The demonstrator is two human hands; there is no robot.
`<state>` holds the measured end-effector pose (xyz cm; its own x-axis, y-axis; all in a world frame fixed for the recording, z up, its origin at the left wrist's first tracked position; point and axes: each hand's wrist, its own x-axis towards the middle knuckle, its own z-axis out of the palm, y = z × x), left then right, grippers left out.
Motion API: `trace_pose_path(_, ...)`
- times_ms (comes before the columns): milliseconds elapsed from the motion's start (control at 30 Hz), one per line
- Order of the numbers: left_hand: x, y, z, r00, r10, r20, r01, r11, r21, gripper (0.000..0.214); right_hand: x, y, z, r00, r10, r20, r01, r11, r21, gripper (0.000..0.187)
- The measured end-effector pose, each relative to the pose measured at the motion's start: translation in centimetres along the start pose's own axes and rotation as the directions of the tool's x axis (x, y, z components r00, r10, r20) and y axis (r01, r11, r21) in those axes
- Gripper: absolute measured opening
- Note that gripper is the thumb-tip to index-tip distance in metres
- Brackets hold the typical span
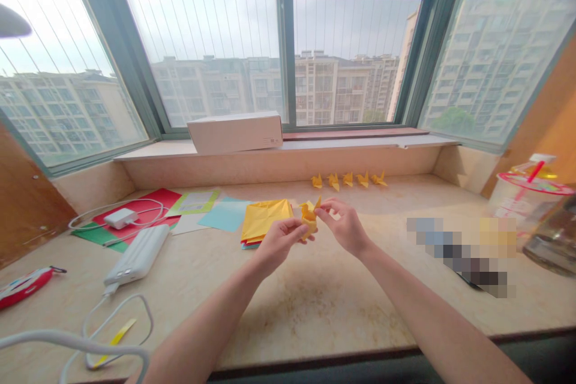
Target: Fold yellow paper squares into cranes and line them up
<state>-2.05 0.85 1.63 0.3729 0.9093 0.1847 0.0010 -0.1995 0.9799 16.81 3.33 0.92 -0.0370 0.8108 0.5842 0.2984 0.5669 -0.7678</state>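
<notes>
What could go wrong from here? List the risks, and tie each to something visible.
1. Both the left hand and the right hand grip the small folded bird, the right at its pointed tip; too hard a pull might crease or tear the paper.
2. The white cable lies close to the left forearm, which could snag it.
3. Five small birds stand beyond the right hand; a careless reach might knock them over.

Bird row (348, 179) right of paper stack (267, 217)
</notes>
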Motion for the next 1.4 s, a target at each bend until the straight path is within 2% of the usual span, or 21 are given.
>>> trace_pose_path(67,0.2,0.0,-0.6,0.998,0.013,-0.067,-0.011,1.000,0.029,0.047,0.2,0.3,-0.2,0.997,0.081,-0.002,-0.081,0.997,0.009,0.019)
trace_pose_path(167,0.6,-0.1,-1.4,0.969,0.074,-0.237,-0.051,0.994,0.100,0.045,0.4,0.7,-0.4,0.986,0.164,0.027,-0.164,0.986,0.007,0.021)
trace_pose_path(267,0.8,-0.2,-1.8,0.937,0.163,-0.309,-0.091,0.968,0.234,0.041,0.3,0.7,-0.4,0.992,0.098,0.074,-0.097,0.995,-0.016,0.015)
trace_pose_path(367,0.9,-0.4,-1.7,0.937,0.208,-0.282,-0.107,0.936,0.336,0.033,0.0,0.6,-0.3,0.986,0.001,0.166,-0.001,1.000,-0.001,0.013)
trace_pose_path(433,0.8,-0.5,-1.7,0.942,0.232,-0.242,-0.125,0.912,0.390,0.026,-0.2,0.4,-0.2,0.974,-0.020,0.227,0.015,1.000,0.023,0.015)
trace_pose_path(600,0.5,-0.4,-1.8,0.934,0.335,-0.120,-0.230,0.825,0.516,0.020,-0.2,-0.1,-0.3,0.955,0.031,0.295,-0.043,0.998,0.034,0.017)
trace_pose_path(733,0.4,-0.3,-1.9,0.920,0.391,-0.034,-0.301,0.757,0.580,0.021,-0.1,-0.6,-0.5,0.959,0.081,0.273,-0.081,0.997,-0.010,0.016)
trace_pose_path(867,0.8,-0.8,-2.5,0.898,0.429,-0.100,-0.294,0.752,0.590,0.021,0.0,0.1,-0.5,0.966,0.085,0.243,-0.084,0.996,-0.016,0.016)
trace_pose_path(967,1.2,-1.3,-3.4,0.877,0.451,-0.167,-0.252,0.726,0.640,0.026,0.3,1.6,-0.5,0.967,0.131,0.220,-0.130,0.991,-0.022,0.021)
trace_pose_path(1067,1.5,-1.7,-4.3,0.879,0.433,-0.199,-0.176,0.683,0.709,0.030,1.3,3.1,-1.1,0.971,0.170,0.171,-0.164,0.985,-0.050,0.026)
trace_pose_path(1167,1.7,-2.0,-4.8,0.896,0.410,-0.170,-0.139,0.623,0.770,0.031,3.3,4.0,-3.0,0.972,0.177,0.152,-0.159,0.980,-0.123,0.025)
trace_pose_path(1233,1.8,-2.2,-4.9,0.909,0.399,-0.125,-0.152,0.594,0.790,0.032,4.9,4.4,-5.3,0.970,0.182,0.162,-0.151,0.971,-0.186,0.026)
trace_pose_path(1400,1.6,-2.3,-4.8,0.931,0.361,-0.050,-0.162,0.532,0.831,0.039,7.8,6.8,-13.7,0.948,0.271,0.168,-0.195,0.910,-0.366,0.024)
